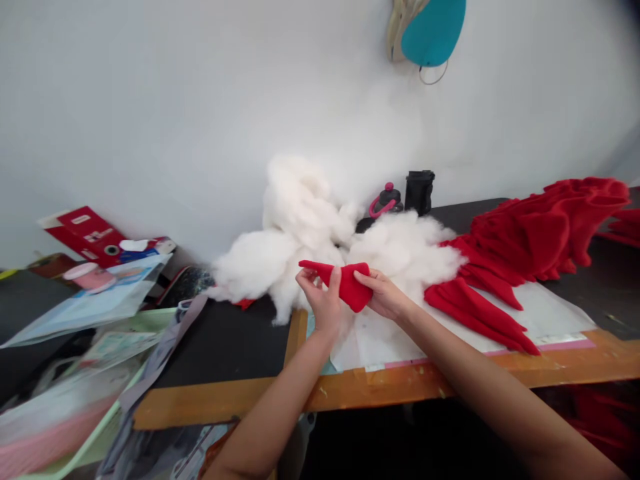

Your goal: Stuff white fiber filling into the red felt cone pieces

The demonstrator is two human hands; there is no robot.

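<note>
Both hands hold a red pointed fabric piece (353, 292) above the table's front. My left hand (323, 303) is closed on it near its narrow tip, which points left. My right hand (384, 293) grips the wider end, thumb on top. Whether anything is inside the piece is hidden. Right behind it lie fluffy mounds of white stuffing (305, 207). To the right, more red pointed fabric pieces (480, 313) lie on a white sheet (545, 310), beside a tall heap of red fabric (535, 227).
A black bottle with a pink loop (389, 200) and a black container (419, 192) stand by the wall. At left are a red box (93, 237), a pink-lidded jar (89, 276) and a green-rimmed basket (115, 407). Brown tape (215, 402) covers the table edge.
</note>
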